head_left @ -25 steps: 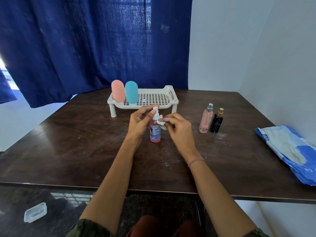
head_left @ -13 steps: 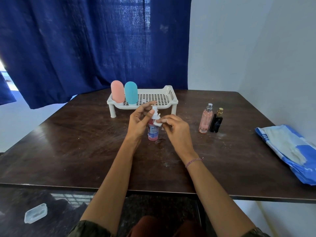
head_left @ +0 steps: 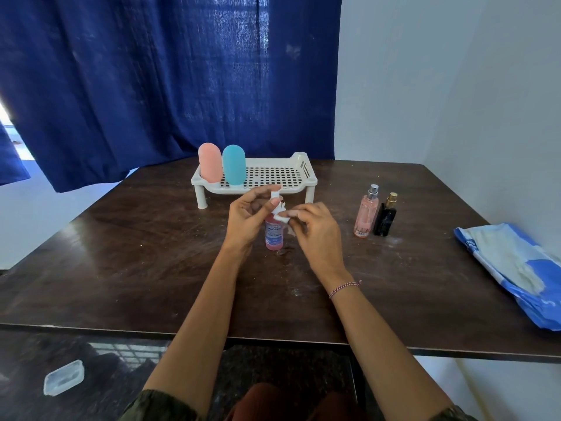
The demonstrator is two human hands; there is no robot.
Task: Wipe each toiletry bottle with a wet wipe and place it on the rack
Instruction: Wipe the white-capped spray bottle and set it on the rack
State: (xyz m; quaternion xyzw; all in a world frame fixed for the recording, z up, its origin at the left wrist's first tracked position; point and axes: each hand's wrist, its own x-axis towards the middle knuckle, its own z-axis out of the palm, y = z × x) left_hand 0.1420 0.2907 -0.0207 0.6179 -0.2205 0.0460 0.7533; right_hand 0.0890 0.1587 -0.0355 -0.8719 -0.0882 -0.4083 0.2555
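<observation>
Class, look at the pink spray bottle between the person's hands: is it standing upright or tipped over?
Upright. The pink spray bottle has its base on the table, white nozzle pointing up.

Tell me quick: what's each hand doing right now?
Left hand: closed on the white cap of the pink-liquid spray bottle.
Right hand: pinching a small white wet wipe against that bottle's neck.
</observation>
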